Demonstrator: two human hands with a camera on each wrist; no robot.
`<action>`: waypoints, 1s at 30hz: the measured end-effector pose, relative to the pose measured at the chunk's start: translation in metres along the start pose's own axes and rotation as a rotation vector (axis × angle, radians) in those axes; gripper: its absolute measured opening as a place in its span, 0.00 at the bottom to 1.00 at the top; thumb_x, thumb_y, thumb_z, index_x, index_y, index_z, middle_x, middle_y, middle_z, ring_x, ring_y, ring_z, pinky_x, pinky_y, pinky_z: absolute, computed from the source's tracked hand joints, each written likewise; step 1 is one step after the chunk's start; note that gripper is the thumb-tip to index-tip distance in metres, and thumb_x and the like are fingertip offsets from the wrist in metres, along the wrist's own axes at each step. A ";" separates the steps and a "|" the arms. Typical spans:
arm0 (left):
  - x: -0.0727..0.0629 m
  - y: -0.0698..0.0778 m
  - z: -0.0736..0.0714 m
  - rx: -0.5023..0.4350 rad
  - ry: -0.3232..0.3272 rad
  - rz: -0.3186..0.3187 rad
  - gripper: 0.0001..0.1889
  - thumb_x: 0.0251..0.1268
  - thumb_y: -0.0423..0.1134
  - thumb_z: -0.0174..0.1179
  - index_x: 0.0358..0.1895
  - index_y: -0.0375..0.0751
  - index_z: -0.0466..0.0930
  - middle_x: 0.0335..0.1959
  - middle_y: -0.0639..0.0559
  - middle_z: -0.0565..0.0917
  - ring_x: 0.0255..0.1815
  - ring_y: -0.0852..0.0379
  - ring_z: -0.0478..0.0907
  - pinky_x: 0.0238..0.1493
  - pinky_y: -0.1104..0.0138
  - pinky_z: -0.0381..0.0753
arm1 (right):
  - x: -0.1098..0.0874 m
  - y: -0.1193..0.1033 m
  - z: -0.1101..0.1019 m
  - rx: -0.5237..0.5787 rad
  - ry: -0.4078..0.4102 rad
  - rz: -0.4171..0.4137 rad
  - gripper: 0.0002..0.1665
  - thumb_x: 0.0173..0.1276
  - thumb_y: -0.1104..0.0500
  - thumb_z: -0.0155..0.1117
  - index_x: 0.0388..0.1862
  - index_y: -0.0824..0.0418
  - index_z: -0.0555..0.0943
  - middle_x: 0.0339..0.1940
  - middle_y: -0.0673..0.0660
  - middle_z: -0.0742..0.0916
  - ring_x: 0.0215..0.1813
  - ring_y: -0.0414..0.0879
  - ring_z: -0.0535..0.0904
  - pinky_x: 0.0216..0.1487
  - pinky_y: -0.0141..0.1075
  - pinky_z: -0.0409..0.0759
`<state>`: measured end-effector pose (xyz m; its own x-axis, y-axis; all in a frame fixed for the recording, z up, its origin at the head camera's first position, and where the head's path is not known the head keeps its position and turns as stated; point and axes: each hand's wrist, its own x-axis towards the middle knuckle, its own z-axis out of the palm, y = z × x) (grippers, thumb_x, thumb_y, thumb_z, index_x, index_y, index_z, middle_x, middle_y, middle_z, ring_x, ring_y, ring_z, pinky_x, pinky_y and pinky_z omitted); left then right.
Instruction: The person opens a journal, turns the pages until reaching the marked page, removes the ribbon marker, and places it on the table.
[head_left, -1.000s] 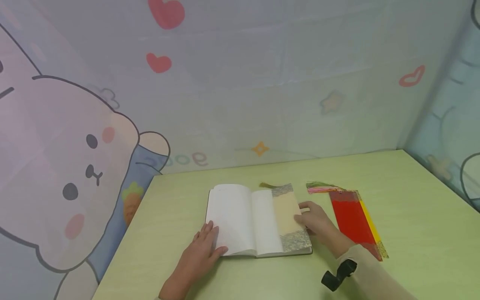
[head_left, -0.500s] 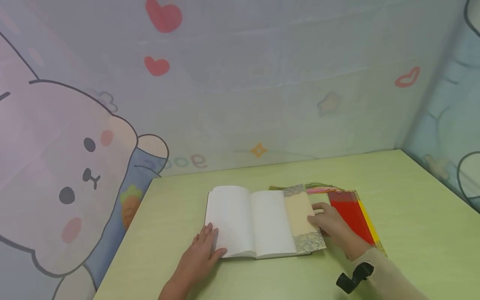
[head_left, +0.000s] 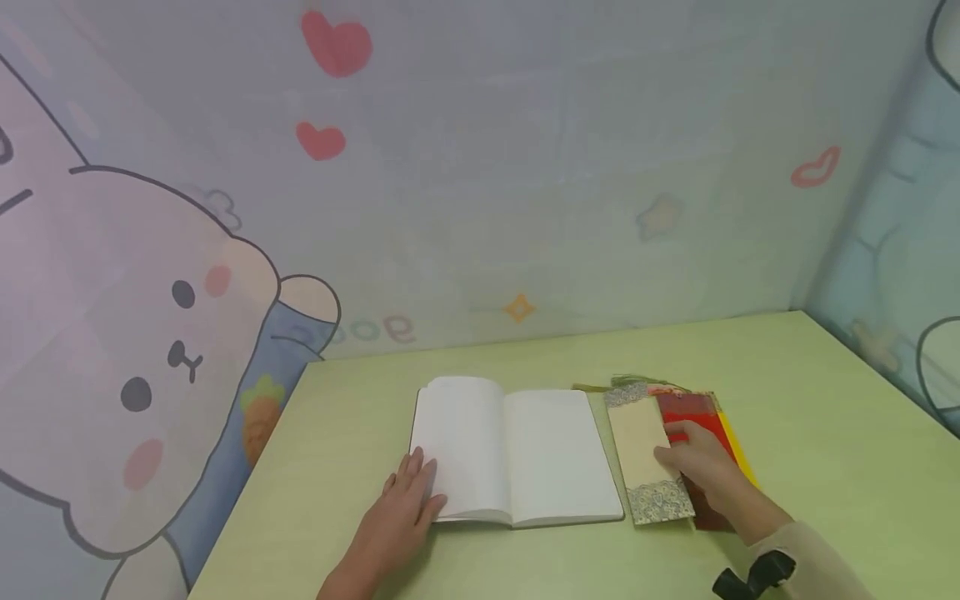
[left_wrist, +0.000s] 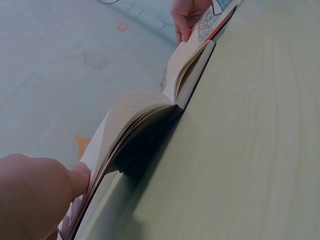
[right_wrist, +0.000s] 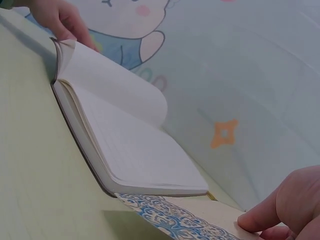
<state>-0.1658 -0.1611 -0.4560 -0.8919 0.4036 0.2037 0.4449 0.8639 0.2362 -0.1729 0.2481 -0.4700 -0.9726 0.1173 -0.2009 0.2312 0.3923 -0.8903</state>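
An open notebook (head_left: pixel 562 458) with blank white pages lies in the middle of the table, its left leaves arching up in the left wrist view. My left hand (head_left: pixel 397 508) rests on the left page's near outer edge, fingers fairly straight. Just right of the notebook, my right hand (head_left: pixel 705 462) pinches a cream bookmark (head_left: pixel 637 442) by its right edge. Patterned bands cross the bookmark's ends, blue in the right wrist view (right_wrist: pixel 170 217), and an olive tassel extends from its top. Beneath it and the hand, a red bookmark (head_left: pixel 686 408) is partly covered.
A yellow bookmark (head_left: pixel 738 450) shows along the red one's right side. Green and pink tassels (head_left: pixel 645 381) lie at their tops. Behind the pale green table (head_left: pixel 825 417) hangs a printed cloth backdrop (head_left: pixel 570 183). A black strap (head_left: pixel 753 575) is on the right sleeve.
My right hand has drawn the cream bookmark rightward off the notebook's right page, over the red bookmark's left part. The left hand has stayed on the left page.
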 end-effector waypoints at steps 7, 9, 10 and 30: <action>0.001 0.000 0.000 -0.009 0.026 0.003 0.25 0.71 0.45 0.47 0.64 0.32 0.67 0.68 0.34 0.60 0.70 0.39 0.54 0.65 0.48 0.57 | -0.001 0.011 -0.014 -0.020 0.019 0.022 0.35 0.65 0.58 0.57 0.63 0.76 0.58 0.57 0.74 0.68 0.53 0.65 0.66 0.53 0.57 0.69; 0.001 0.001 0.000 -0.005 0.024 -0.002 0.25 0.72 0.46 0.46 0.64 0.32 0.67 0.68 0.34 0.60 0.70 0.40 0.54 0.65 0.48 0.57 | -0.002 0.014 -0.018 -0.029 0.022 0.027 0.35 0.65 0.58 0.56 0.63 0.77 0.58 0.57 0.75 0.67 0.53 0.65 0.66 0.53 0.56 0.70; 0.001 0.001 0.000 -0.005 0.021 -0.005 0.25 0.72 0.46 0.46 0.64 0.32 0.67 0.68 0.35 0.60 0.70 0.40 0.54 0.65 0.48 0.57 | -0.002 0.015 -0.020 -0.031 0.024 0.029 0.35 0.65 0.58 0.56 0.63 0.77 0.58 0.57 0.75 0.67 0.53 0.65 0.66 0.52 0.56 0.70; -0.002 0.007 -0.009 -0.191 0.004 -0.195 0.32 0.69 0.59 0.44 0.66 0.38 0.65 0.72 0.36 0.50 0.71 0.37 0.46 0.63 0.41 0.55 | -0.001 0.028 -0.039 -0.122 0.115 0.110 0.37 0.67 0.52 0.55 0.62 0.78 0.58 0.56 0.78 0.67 0.54 0.68 0.65 0.53 0.59 0.68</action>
<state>-0.1603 -0.1581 -0.4463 -0.9621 0.2339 0.1402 0.2723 0.8527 0.4457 -0.1643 0.2942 -0.4788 -0.9336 0.2659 -0.2401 0.3440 0.4779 -0.8082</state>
